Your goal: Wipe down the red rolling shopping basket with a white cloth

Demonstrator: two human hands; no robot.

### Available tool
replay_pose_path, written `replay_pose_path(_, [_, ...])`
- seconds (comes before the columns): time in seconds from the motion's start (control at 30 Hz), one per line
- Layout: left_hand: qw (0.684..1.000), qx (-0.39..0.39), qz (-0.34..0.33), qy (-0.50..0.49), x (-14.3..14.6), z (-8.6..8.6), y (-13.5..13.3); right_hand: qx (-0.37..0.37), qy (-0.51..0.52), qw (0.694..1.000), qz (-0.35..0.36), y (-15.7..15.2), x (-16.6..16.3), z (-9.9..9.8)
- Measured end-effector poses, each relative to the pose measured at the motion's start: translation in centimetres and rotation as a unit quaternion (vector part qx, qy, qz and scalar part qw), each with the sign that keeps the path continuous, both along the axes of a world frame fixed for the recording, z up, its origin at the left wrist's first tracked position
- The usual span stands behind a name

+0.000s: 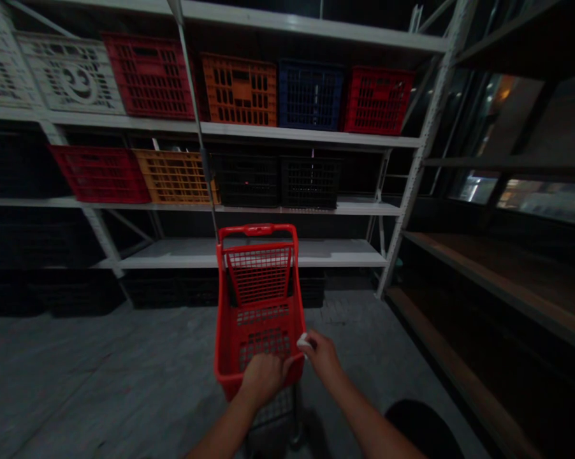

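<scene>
A red plastic shopping cart (pixel 224 344) stands in front of me, its handle (pixel 259 229) at the far end. My left hand (pixel 264 377) is closed over the near rim of the basket, with the thumb stretched along it to the right. Pinched in the fingers of my right hand (pixel 322 354) is a small white piece, perhaps a folded cloth or wipe (pixel 303 342). It touches the near right corner of the basket rim. Through the grid of the basket floor nothing lies on top that I can make out.
Behind the cart runs a white metal shelf rack (pixel 311 134) with an orange crate (pixel 240 92), a blue crate (pixel 310 95) and several other crates. A dark shelf unit (pixel 498 287) borders the right side. A round black object (pixel 424 427) sits low on the right, on the grey floor (pixel 125 376).
</scene>
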State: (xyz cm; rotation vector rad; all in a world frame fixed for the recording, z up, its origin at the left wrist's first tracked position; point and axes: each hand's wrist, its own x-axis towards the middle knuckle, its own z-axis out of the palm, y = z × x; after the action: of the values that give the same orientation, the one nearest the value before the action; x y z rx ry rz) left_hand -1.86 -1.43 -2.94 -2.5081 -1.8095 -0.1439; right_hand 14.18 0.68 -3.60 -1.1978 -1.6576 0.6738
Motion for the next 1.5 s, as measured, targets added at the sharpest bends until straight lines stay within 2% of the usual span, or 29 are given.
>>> replay_pose_path(0.1, [1.0,-0.013,0.015,0.01,0.0,0.2,0.2,0.025,-0.038,0.999,0.003,2.5,-0.2,1.2])
replay_pose_path(0.2, [0.999,-0.016,0.034,0.011,-0.1,0.3,0.3,0.06,-0.076,0.994,-0.041,5.2,-0.6,2.2])
replay_pose_path(0.3, [0.999,-0.017,0.033,0.004,-0.3,0.5,0.2,0.082,-0.083,0.991,-0.061,6.4,-0.9,2.2])
replay_pose_path(0.37, [0.999,-0.018,0.03,0.001,-0.5,0.7,0.1,0.086,-0.072,0.993,-0.045,5.6,-0.9,1.5])
replay_pose_path(0.53, [1.0,-0.019,0.018,0.002,-1.3,1.3,-0.2,0.083,-0.067,0.994,0.009,0.9,-0.5,-1.3])
replay_pose_path(0.63, [1.0,-0.025,0.011,-0.002,-2.0,1.2,-0.6,0.09,-0.085,0.991,0.043,0.7,-0.6,-1.4])
replay_pose_path(0.7, [1.0,-0.028,0.001,-0.008,-2.6,1.0,-1.0,0.095,-0.103,0.989,0.039,2.7,-0.9,-0.2])
replay_pose_path(0.83, [1.0,-0.024,-0.018,-0.009,-4.4,0.6,-1.7,0.084,-0.117,0.989,-0.016,9.1,-1.7,3.2])
replay_pose_path(0.93, [0.999,-0.026,-0.025,0.007,-6.0,0.4,-2.0,0.075,-0.113,0.99,-0.042,11.6,-2.6,4.3])
replay_pose_path(1.03, [0.999,-0.036,-0.036,0.007,-8.1,0.5,-2.1,0.084,-0.089,0.992,-0.034,9.4,-3.5,3.0])
replay_pose_path(1.13, [0.998,-0.049,-0.037,0.003,-9.4,0.9,-2.0,0.086,-0.068,0.993,0.047,4.0,-4.7,0.6])
replay_pose_path(1.23, [0.998,-0.056,-0.001,-0.015,-8.4,1.3,-1.9,0.062,-0.078,0.988,0.115,0.3,-5.9,-0.6])
replay_pose_path(1.3, [0.997,-0.05,0.042,-0.049,-6.4,1.2,-1.8,0.056,-0.094,0.985,0.131,0.4,-6.3,-0.2])
replay_pose_path(1.4, [0.988,-0.057,0.133,-0.06,-3.3,0.4,-1.3,0.06,-0.122,0.985,0.103,4.2,-5.8,1.4])
replay_pose_path(1.5, [0.987,-0.064,0.146,-0.031,-2.1,-0.5,-0.7,0.058,-0.135,0.989,0.028,8.5,-5.1,3.0])
